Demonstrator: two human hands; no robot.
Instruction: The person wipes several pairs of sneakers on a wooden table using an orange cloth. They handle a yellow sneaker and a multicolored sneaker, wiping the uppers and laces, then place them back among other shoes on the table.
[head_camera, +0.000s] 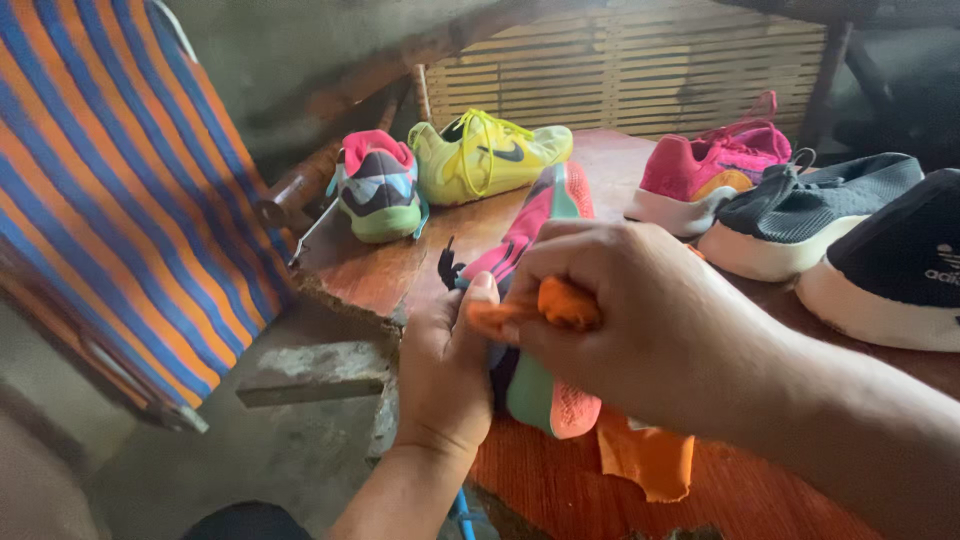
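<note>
My right hand (640, 320) is clenched around a bunched orange cloth (560, 305), pressing it to the pink-and-green shoe (545, 215); a loose end of the cloth hangs below my wrist. My left hand (445, 365) grips that shoe from beneath, thumb up along its side. The shoe lies on its side on the wooden tabletop (370, 275), its middle hidden behind both hands, its heel end showing a coral and green sole. Beyond stand a multicoloured shoe (378, 185) and a yellow shoe (490, 155); to the right, a pink shoe (710, 170), a dark grey shoe (810, 215), and a black shoe (900, 270) cut off by the frame. The tabletop's chipped left edge drops to a concrete ledge (315, 372) beside a striped orange-and-blue fabric (110, 190)
</note>
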